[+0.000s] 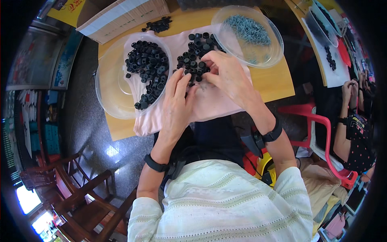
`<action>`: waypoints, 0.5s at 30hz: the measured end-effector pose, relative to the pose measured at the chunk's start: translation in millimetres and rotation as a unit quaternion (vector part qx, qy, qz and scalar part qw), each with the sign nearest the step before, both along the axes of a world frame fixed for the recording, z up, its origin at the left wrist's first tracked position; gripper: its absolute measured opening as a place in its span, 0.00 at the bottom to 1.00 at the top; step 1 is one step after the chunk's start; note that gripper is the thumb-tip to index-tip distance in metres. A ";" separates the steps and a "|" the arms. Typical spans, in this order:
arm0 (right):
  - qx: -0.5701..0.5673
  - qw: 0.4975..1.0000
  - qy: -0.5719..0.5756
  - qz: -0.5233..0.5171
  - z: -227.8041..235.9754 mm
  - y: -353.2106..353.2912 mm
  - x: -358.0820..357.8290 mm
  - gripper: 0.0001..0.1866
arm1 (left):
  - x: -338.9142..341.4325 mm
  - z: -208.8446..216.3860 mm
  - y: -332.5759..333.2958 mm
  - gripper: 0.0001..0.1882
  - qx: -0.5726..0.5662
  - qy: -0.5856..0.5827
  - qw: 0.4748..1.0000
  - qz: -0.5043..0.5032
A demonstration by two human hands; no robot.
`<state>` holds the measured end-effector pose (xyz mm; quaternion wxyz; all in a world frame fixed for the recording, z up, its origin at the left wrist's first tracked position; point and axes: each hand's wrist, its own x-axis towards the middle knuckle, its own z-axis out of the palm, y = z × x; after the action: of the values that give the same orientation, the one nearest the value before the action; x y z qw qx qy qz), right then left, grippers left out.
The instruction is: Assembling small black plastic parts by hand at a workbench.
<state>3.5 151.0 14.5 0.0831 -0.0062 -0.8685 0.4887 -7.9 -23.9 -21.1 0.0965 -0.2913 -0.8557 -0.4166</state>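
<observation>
A loose pile of small round black plastic caps (193,54) lies on a pale pink cloth (213,103) in front of me. My left hand (176,101) is at the pile's near left edge, fingers drawn together and thumb close to them; whatever is between them is mostly hidden. From the right, my right hand (229,74) curls its thumb and forefinger around a black cap at the pile's near right side. To the left, a clear round plastic lid or shallow tub (105,90) holds many more black caps (149,68).
Beyond my right hand, a clear round tub (278,52) holds grey screws (248,30). A cardboard box (121,20) and small black pieces (158,25) are at the table's far side. A red plastic chair (328,129) and another person (354,137) are on the right; wooden chairs (80,193) stand at lower left.
</observation>
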 end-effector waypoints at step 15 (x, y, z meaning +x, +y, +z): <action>0.099 0.995 0.005 -0.014 13.0 -15.4 32.6 0.09 | 1.9 10.3 -16.6 0.13 0.057 0.103 0.993 0.011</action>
<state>36.1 135.6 27.5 0.0942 -0.0073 -0.9122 0.3988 -6.0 -40.5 -10.8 0.2051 -0.3168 -0.8193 -0.4316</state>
